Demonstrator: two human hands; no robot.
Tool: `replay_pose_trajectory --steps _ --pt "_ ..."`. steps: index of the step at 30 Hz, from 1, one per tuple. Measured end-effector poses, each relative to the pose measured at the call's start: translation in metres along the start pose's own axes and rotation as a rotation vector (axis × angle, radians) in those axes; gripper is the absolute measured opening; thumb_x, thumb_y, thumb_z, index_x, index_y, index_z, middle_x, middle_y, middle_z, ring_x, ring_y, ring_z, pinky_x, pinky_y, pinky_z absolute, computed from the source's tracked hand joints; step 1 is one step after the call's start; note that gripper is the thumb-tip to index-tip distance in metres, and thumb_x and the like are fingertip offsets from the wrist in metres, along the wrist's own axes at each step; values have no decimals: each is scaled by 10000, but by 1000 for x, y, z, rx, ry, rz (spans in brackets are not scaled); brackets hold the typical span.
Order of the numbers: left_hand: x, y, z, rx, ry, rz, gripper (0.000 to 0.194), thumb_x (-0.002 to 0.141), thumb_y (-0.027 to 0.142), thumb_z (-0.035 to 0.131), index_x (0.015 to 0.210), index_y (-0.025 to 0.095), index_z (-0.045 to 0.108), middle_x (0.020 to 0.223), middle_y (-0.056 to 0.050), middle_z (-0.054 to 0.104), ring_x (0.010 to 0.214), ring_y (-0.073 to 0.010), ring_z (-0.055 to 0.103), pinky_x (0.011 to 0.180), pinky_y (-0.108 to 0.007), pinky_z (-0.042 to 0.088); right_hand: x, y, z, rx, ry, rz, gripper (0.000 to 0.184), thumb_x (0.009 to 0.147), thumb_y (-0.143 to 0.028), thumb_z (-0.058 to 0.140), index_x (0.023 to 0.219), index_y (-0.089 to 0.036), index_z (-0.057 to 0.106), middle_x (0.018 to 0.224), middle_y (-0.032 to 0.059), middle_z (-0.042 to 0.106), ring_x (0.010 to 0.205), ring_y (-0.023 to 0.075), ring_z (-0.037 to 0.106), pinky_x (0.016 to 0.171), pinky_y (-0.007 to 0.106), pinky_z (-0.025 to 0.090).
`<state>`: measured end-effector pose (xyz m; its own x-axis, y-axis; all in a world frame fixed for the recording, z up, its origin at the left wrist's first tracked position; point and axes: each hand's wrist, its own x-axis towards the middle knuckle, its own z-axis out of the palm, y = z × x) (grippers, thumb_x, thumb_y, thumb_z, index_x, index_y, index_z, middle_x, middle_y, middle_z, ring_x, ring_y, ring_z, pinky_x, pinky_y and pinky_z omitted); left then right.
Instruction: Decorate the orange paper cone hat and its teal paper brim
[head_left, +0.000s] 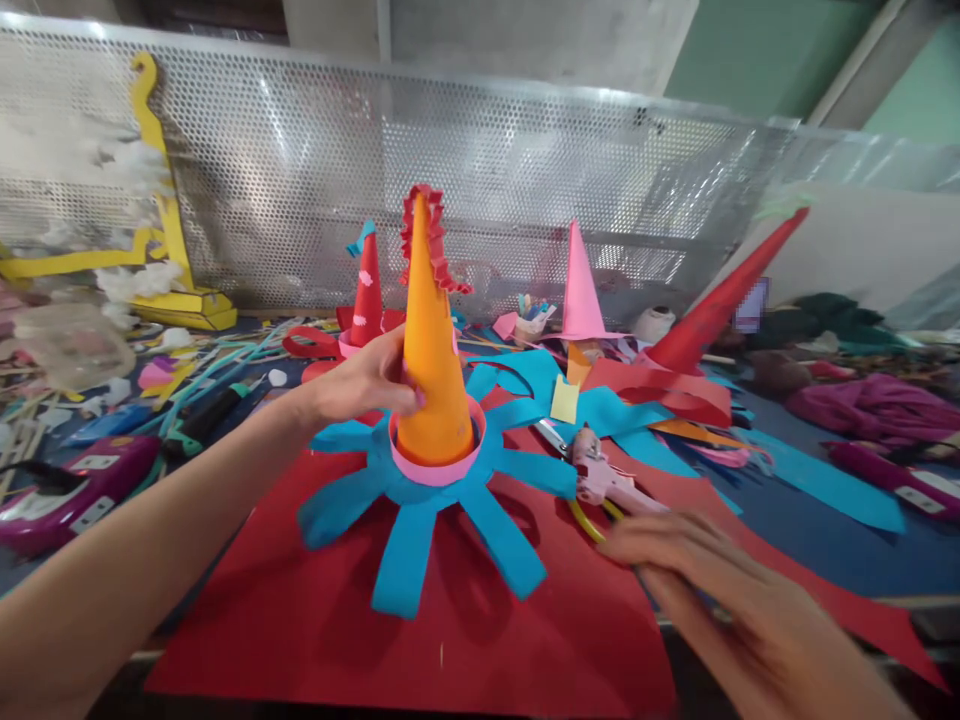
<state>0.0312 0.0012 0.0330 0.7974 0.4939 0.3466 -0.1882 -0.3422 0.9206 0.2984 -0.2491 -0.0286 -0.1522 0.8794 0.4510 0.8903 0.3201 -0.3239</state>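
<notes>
My left hand (371,380) is closed round the side of an orange paper cone (431,390), which stands upright. A red crinkled paper strip (435,235) runs down from its tip. Round its base are a pink paper band (437,475) and a blue paper ring with long strips (409,560) fanned outward. On the right, my right hand (697,570) is slightly blurred, its fingers stretched toward the yellow handles of scissors (589,522). Just above these fingers lies a pale pink glue gun (600,475). Contact with either tool cannot be made out.
Red paper sheet (442,660) lies under the work. Behind stand a red cone (367,295), a pink cone (581,290) and a tilted red cone (727,295). Purple power strips (90,490) flank both sides. A perforated metal panel (495,160) closes the back.
</notes>
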Motion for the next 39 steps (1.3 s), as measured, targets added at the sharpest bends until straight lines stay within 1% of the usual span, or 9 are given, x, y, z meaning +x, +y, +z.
replay_pose_trajectory --steps 5,8,12,20,24,29,33,35,39 --pt "7 -19 -13 -69 -71 -63 577 543 75 703 1090 181 554 1121 -82 662 1016 -297 642 817 -401 518 77 -19 32 -79 -387 -54 495 818 41 386 1165 -272 548 1096 79 595 1033 257 564 783 402 523" --pt "8 -27 -17 -96 -76 -123 598 545 70 694 1115 188 559 1123 -77 669 1025 -296 638 792 -382 522 97 -28 45 -192 -602 -137 687 606 138 373 1176 -203 550 1107 122 590 1023 293 526 716 387 520" --pt "5 -30 -17 -95 -112 -96 563 572 87 693 1108 197 560 1142 -64 637 1074 -292 604 816 -377 516 111 -36 50 -286 -724 -252 724 551 149 375 1191 -134 562 1017 138 625 950 296 535 709 406 533" --pt "-10 -26 0 214 92 -60 525 694 281 800 1113 191 497 987 -30 579 881 -199 582 692 -303 518 114 -35 71 -390 -647 -440 658 594 100 447 1223 -64 545 934 143 645 903 334 568 707 462 555" --pt "-15 -28 5 263 174 -74 563 710 304 797 1164 184 487 1044 -57 595 935 -223 591 736 -337 534 103 -29 73 -119 -559 -212 449 743 80 391 1094 -164 530 885 84 632 857 242 608 725 371 552" --pt "-17 -31 6 233 211 -92 597 696 338 808 1184 187 498 1078 -74 607 965 -250 596 735 -358 540 66 -18 39 252 -309 142 118 939 -176 488 848 -245 462 963 -4 663 867 145 643 741 234 532" --pt "-11 -33 5 235 218 -5 589 692 316 803 1188 203 505 1128 -74 595 1034 -255 572 787 -361 528 27 -6 11 204 -479 264 205 883 -263 623 693 -241 548 617 -60 608 552 112 598 472 165 456" --pt "-6 -36 4 263 223 41 581 687 309 804 1180 203 516 1119 -72 598 1036 -248 565 825 -369 514 15 -4 7 177 -507 255 219 908 -283 606 693 -245 605 592 -59 620 513 107 602 444 160 447" --pt "3 -47 3 265 240 69 545 667 303 812 1120 184 532 1083 -75 603 1040 -246 558 870 -384 497 13 -26 22 207 -304 18 127 960 -242 571 877 -254 666 760 -33 691 631 104 657 589 156 514"
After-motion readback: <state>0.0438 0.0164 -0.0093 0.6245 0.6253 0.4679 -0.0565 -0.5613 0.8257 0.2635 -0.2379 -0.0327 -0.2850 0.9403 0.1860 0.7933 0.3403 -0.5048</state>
